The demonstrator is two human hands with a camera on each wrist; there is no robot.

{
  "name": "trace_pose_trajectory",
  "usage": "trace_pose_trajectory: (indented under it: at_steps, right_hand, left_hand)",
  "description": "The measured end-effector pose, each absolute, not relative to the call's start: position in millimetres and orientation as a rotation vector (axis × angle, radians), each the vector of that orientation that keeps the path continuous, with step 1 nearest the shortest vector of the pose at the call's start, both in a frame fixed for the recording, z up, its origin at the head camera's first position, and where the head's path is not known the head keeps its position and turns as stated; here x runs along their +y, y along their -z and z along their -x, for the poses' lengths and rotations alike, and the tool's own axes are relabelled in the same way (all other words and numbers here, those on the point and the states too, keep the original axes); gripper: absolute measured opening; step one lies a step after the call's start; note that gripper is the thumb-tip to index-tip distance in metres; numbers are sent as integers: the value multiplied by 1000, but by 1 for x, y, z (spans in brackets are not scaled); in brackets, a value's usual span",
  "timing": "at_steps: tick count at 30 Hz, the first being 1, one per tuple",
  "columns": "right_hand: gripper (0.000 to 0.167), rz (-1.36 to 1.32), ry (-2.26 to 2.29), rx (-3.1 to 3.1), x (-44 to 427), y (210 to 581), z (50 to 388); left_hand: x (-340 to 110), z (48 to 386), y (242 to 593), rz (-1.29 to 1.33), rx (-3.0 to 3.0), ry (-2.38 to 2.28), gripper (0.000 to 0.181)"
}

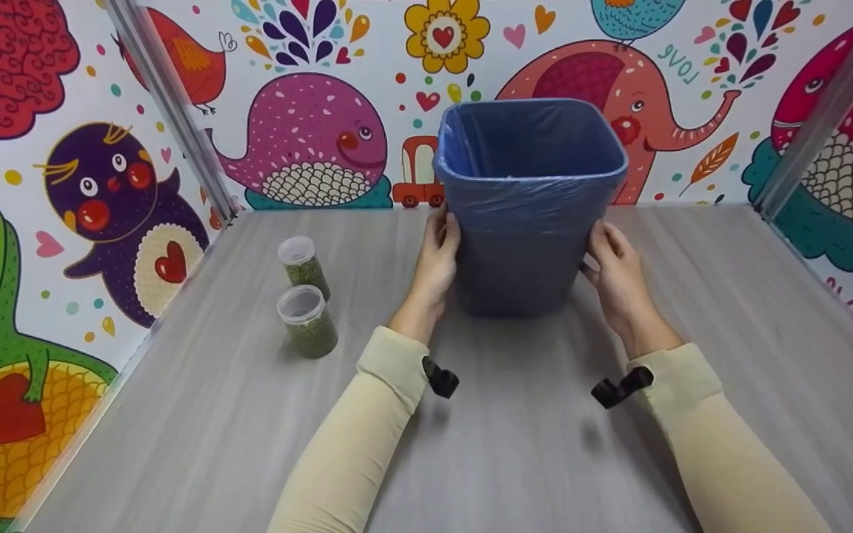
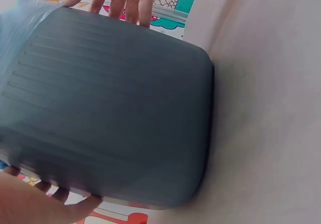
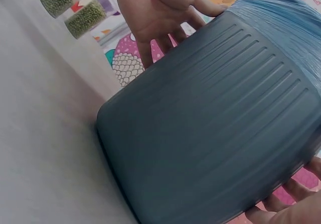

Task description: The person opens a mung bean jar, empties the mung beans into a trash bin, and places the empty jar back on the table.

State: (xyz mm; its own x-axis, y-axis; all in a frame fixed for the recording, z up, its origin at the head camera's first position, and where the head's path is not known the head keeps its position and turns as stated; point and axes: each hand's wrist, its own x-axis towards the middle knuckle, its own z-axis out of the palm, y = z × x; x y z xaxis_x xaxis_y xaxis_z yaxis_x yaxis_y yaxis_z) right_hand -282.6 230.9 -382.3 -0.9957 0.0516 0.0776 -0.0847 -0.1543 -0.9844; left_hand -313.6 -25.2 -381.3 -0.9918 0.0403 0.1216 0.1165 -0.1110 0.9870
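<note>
The work area is enclosed at the back and sides by cartoon-printed wall panels (image 1: 315, 148). A grey wood-grain table (image 1: 500, 444) is placed beneath them. The back corners are marked by metal posts (image 1: 172, 107), one at each side. A dark blue-grey bin (image 1: 515, 266) is positioned upright toward the rear of the table, right of centre, with its base at the tabletop; base contact cannot be confirmed. Part of the printed elephant is hidden behind the bin. The arms are covered by cream sleeves (image 1: 345, 444), between which the near tabletop is framed. The rim is covered by a translucent plastic liner (image 1: 537, 196), which is folded down over the upper outer wall. The bin is gripped below the liner's edge from both sides: by the left hand (image 1: 434, 263) at its left wall and by the right hand (image 1: 617, 277) at its right wall. Two clear jars (image 1: 310, 333) with green granular contents are located left of the left hand, apart from the bin; the rear jar is partly obstructed by the front one. A black wrist device (image 1: 441, 377) is fitted at each cuff.
</note>
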Motion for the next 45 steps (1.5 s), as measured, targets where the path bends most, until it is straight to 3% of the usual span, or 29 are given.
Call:
trace_pose_trajectory:
  at_steps: [9, 24, 45]
  right_hand:
    - [57, -35, -2315, -1973, 224, 382, 277]
    - [74, 2, -2329, -1975, 216, 382, 272]
    - [73, 14, -2345, -1955, 211, 379, 271]
  left_hand:
    - [-40, 307, 384, 204, -2069, 2270, 62]
    - [-56, 294, 388, 185, -2056, 2307, 64]
    - [-55, 292, 383, 159, -2003, 2336, 65]
